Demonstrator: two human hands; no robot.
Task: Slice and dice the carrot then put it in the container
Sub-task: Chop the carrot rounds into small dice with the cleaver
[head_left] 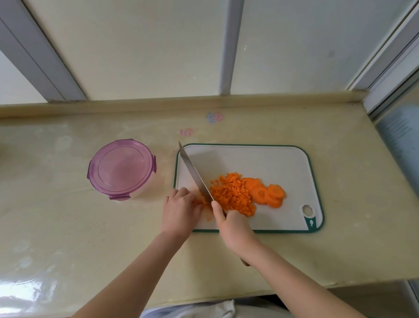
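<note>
A white cutting board with a green rim lies on the counter. On it sits a heap of diced carrot, with several round carrot slices to its right. My right hand grips the handle of a knife, whose blade runs up and left across the board, left of the heap. My left hand has curled fingers on a small bit of carrot by the blade, mostly hidden. A round container with a purple lid, closed, stands left of the board.
The beige counter ends at a raised back ledge under a window. Its right edge drops off just past the board. The front edge is near my body. Faint pink stickers mark the counter behind the board.
</note>
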